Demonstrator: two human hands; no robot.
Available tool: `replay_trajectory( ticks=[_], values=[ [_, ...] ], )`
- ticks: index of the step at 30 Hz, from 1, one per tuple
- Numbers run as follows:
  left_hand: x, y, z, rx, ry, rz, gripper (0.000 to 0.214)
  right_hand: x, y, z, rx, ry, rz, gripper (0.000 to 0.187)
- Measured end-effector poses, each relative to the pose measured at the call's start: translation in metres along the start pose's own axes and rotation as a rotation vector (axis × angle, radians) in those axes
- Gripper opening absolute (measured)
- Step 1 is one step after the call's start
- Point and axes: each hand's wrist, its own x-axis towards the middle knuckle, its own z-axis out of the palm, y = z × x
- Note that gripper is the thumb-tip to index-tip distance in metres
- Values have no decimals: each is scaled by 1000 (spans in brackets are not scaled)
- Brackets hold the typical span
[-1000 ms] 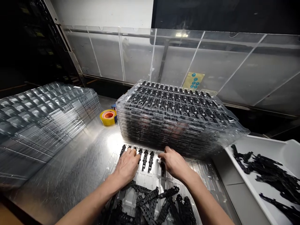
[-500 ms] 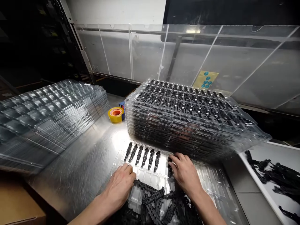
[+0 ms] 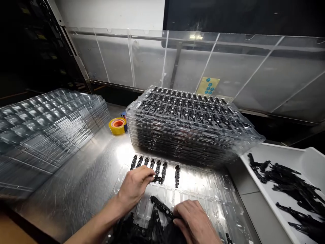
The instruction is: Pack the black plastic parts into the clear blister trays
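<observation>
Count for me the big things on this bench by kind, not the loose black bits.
Stacks of clear trays: 2, one filled, one empty
Single clear tray under the hands: 1
White bin: 1
Yellow tape roll: 1
Total: 5

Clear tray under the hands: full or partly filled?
Partly filled. The clear tray holds seven black parts along its far row; remaining pockets look empty.
</observation>
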Motion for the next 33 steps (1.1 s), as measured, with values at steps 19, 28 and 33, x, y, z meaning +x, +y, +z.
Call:
replay_trajectory(
  ticks=[19, 28, 33],
  values=[
    [33, 19, 80, 472, -306, 183, 7, -43, 12, 16, 82, 230, -40, 22],
    [-2, 36, 51, 349, -650, 160, 11, -20, 14, -49, 609, 434, 486, 24],
    [-3, 34, 49, 167, -593, 81, 10, 19, 35, -51, 398, 636, 481, 33]
  ],
)
